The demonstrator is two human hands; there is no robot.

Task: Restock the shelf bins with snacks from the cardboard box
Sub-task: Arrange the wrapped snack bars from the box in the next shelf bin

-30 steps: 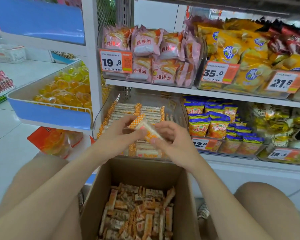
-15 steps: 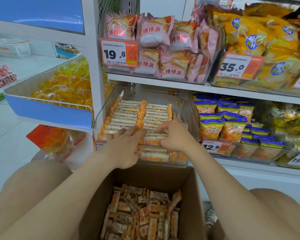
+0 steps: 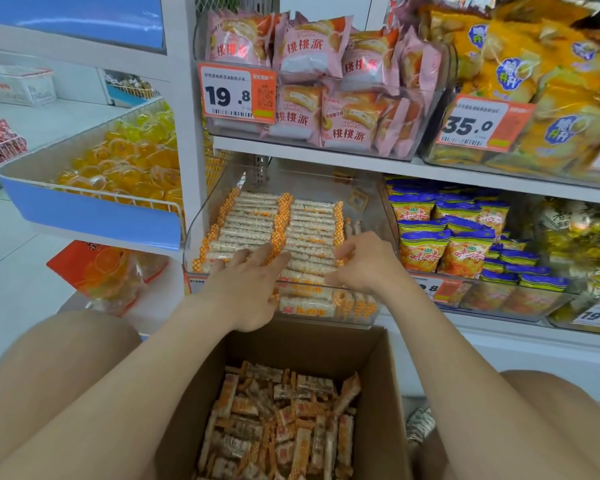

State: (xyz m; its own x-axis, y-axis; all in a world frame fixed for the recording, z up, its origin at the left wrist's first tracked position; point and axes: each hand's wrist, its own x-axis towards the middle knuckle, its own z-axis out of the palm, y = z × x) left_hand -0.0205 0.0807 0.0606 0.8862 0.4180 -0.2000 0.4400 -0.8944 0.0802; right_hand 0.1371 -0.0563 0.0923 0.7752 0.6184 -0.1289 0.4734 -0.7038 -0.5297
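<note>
An open cardboard box (image 3: pixel 378 393) stands between my knees, holding several long snack bars (image 3: pixel 278 424) in white and orange checked wrappers. Above it, a clear shelf bin (image 3: pixel 201 237) holds two neat rows of the same bars (image 3: pixel 257 220). My left hand (image 3: pixel 246 289) reaches over the bin's front edge, fingers spread flat on the front bars. My right hand (image 3: pixel 364 265) lies beside it on the right row, fingers loosely bent over the bars. Neither hand visibly grips a bar.
Pink pastry packs (image 3: pixel 312 77) fill the bin above, behind a 19.8 price tag (image 3: pixel 238 93). Blue and orange snack bags (image 3: pixel 447 237) fill the bin to the right. A blue wire basket of yellow jelly cups (image 3: pixel 118 174) juts out on the left.
A second ago both hands held a bar in front of the bin. They then lowered it onto the front rows, and now lie on the bars.
</note>
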